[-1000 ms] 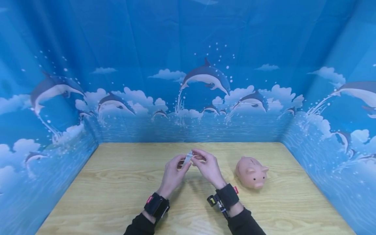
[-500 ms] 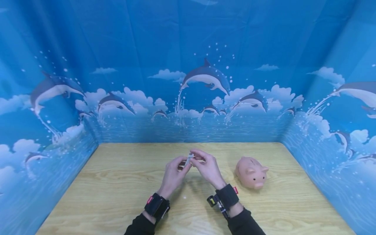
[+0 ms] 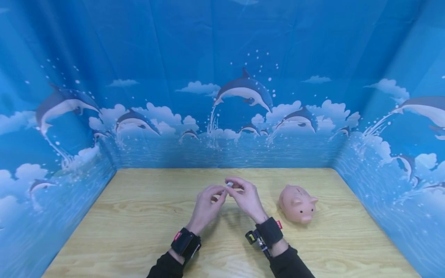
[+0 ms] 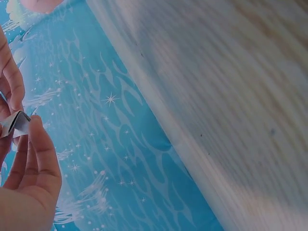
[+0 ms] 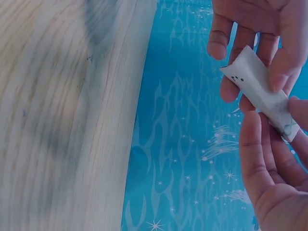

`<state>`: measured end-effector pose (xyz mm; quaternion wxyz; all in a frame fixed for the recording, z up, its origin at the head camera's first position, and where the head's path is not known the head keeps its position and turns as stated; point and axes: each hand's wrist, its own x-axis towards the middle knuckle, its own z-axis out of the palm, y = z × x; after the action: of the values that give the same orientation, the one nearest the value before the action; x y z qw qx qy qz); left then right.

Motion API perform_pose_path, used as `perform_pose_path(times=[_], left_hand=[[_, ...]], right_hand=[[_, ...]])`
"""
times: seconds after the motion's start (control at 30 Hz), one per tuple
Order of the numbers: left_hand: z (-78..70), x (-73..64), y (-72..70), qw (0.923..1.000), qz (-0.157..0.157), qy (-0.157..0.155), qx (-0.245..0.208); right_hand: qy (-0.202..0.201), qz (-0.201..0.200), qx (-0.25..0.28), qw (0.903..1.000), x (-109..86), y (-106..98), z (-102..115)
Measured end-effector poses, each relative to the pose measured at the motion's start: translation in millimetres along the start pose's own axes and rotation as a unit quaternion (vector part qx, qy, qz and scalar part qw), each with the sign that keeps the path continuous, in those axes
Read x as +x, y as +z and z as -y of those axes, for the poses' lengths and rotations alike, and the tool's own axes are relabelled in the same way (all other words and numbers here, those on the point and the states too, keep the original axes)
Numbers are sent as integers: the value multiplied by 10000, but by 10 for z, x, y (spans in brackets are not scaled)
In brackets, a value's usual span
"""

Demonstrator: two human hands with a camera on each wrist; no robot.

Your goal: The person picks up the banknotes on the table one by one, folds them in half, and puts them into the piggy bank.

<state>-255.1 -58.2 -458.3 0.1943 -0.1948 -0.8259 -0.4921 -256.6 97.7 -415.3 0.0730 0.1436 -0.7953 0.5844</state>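
In the head view my left hand (image 3: 204, 207) and right hand (image 3: 248, 199) meet above the middle of the wooden table. Between them is a small pale folded banknote (image 3: 229, 184), narrow and creased. The right wrist view shows it best: a strip of the banknote (image 5: 262, 89) with dark dots and faint greenish print. There, the left thumb presses its face with fingers behind, while the right thumb and fingers pinch the lower end. A folded end of the banknote (image 4: 18, 124) shows at the left wrist view's edge. In the head view, fingers cover most of it.
To the right of my right hand a pink piggy bank (image 3: 297, 204) stands on the wooden table (image 3: 139, 227), its slot on top and its snout toward me. A blue dolphin-print curtain (image 3: 167, 150) encloses the table's back and sides.
Less of the banknote shows between the hands in the head view than a second ago, its long strip now mostly hidden by fingers. The hands shift only slightly; the piggy bank stays put.
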Motion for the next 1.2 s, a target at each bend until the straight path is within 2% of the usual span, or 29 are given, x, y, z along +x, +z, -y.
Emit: perform_pose_path(times=[0.07,0.17,0.6,0.87,1.2], left_hand=[[-3,-3,0,10000,94,-15,8],[-6,-5,1,9998,182,-13,7],[5,3,10,9999,-77,141,-43],[3,9,8,9990,-270,266,-222],[17,0,18,9986,-328,268,-312]], right_hand=[[-52,-21,76,10000,8,-10,-39],[-95,-125,172,9997,67,10,-213],[28,-142,221,9997,65,16,-193],[30,-138,158,9998,71,23,-206],[28,-39,203,9998,77,38,-207]])
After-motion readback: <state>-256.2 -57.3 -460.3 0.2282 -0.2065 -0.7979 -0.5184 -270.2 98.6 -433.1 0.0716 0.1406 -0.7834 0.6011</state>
